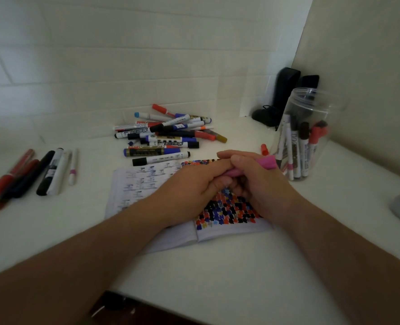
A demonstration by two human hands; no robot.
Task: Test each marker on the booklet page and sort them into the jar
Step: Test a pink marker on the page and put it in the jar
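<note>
While both my hands meet over the booklet (161,233), my right hand (260,184) has its grip curled round a pink marker (268,162), and my left hand (194,184) pinches the marker's near end; whether I am pulling a cap or pressing one on I cannot tell. Its long axis runs up and to the right, its far end aimed at the jar (309,137), which stands just beside my right hand, the nearer one for the drop. That jar is clear plastic, open-topped, with several markers upright inside. The untested pile (161,134) lies beyond the booklet, nearer my left hand. Coloured dabs crowd the booklet's right page.
</note>
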